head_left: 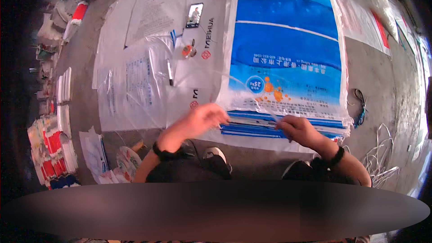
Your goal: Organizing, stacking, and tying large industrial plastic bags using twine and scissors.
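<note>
A thick stack of flat blue-and-white printed woven sacks [288, 47] lies in front of me. At its near left corner is my left hand [202, 119], fingers loosely curled and apart, with nothing visible in them; they are slightly blurred. My right hand [299, 130] is closed at the near edge of the stack, right of the middle. From its fingers a thin white strap [273, 115] runs up over the top sack; its far part is faint. The fingertips of my right hand are partly hidden.
Left of the stack, white sheeting [130, 90] bears a phone [194, 15], a black-and-white marker [170, 73] and a small orange-and-silver roll [187, 51]. Loose white straps [382, 153] and a dark cord [360, 108] lie on the floor at right. Folded sacks [51, 148] are piled far left.
</note>
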A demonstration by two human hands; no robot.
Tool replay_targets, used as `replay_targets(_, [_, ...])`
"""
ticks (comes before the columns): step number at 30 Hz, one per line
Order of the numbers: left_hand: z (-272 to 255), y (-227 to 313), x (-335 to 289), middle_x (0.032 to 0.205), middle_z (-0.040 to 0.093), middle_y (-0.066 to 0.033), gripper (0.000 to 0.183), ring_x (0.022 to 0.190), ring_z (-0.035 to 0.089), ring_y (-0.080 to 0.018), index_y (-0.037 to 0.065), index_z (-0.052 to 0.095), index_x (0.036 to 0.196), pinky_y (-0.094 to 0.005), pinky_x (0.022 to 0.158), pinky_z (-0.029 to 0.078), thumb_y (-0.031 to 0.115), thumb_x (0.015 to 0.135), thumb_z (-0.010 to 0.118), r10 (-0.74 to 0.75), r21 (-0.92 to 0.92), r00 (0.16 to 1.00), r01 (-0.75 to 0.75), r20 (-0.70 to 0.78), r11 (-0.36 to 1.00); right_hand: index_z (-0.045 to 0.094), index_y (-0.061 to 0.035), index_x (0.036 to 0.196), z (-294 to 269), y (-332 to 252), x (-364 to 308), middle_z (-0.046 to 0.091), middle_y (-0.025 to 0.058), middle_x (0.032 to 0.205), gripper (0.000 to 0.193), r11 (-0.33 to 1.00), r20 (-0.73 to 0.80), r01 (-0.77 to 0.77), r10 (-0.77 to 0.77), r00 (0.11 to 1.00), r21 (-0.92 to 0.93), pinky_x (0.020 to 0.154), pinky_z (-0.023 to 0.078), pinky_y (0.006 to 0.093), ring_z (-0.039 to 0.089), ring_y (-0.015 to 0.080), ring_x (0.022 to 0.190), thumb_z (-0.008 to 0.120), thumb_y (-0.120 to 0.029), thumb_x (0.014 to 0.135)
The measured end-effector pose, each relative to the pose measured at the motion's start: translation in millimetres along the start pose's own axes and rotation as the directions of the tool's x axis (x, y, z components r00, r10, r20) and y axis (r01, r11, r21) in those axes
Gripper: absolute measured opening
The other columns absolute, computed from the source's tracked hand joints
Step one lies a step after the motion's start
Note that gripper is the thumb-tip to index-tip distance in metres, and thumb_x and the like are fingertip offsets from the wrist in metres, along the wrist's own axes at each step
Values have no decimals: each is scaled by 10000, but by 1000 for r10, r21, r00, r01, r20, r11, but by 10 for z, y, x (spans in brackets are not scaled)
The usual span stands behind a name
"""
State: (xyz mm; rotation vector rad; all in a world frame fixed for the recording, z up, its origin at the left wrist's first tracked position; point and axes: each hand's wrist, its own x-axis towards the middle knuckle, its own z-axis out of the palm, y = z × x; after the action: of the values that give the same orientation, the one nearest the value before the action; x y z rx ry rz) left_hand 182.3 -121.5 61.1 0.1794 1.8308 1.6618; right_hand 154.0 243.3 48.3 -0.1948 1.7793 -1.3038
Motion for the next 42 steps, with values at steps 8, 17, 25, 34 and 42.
replay_targets(8, [581, -427, 211, 1328, 576, -85, 516, 1001, 583, -149, 23, 594, 1269, -293, 871, 477, 451, 1044, 411, -84, -540, 967, 204, 239, 817, 654, -63, 1106, 454, 73, 165, 615, 92, 817, 246, 922, 338, 368, -311, 888, -119, 657, 486, 339, 597, 218, 721, 504, -241, 1026])
replay_targets(17, [110, -1837, -657, 1056, 656, -109, 262, 975, 613, -192, 29, 619, 994, -349, 886, 509, 260, 1014, 498, -484, -867, 868, 154, -111, 474, 673, -84, 1151, 397, 1055, -128, 536, 7, 754, 269, 933, 314, -356, 324, 892, 47, 583, 496, 256, 535, 83, 658, 488, -242, 1037])
replay_targets(25, [580, -1865, -151, 948, 659, -36, 258, 848, 633, -139, 11, 621, 1091, -293, 769, 548, 200, 987, 481, -671, -734, 481, 79, -564, 674, 656, -48, 1157, 524, 1981, -44, 595, 46, 795, 262, 954, 252, 185, -124, 960, -236, 614, 518, 279, 590, 115, 664, 501, -207, 1018])
replay_targets(34, [247, -2178, -274, 1017, 675, -44, 224, 935, 631, -162, 74, 631, 1130, -322, 800, 517, 209, 957, 586, -429, -439, 766, 215, -478, 872, 638, -25, 1147, 638, 1820, -111, 633, 63, 838, 231, 977, 235, -214, 212, 949, -20, 639, 494, 289, 596, 119, 742, 536, -176, 1005])
replay_targets(42, [328, -1861, -189, 1148, 673, -92, 321, 1076, 644, -242, 41, 597, 1225, -396, 885, 541, 241, 993, 502, -359, -291, 871, 266, -336, 919, 655, -49, 1146, 629, 1392, -277, 679, 62, 938, 229, 983, 357, 106, -46, 933, -150, 791, 511, 323, 622, 156, 834, 560, -201, 1003])
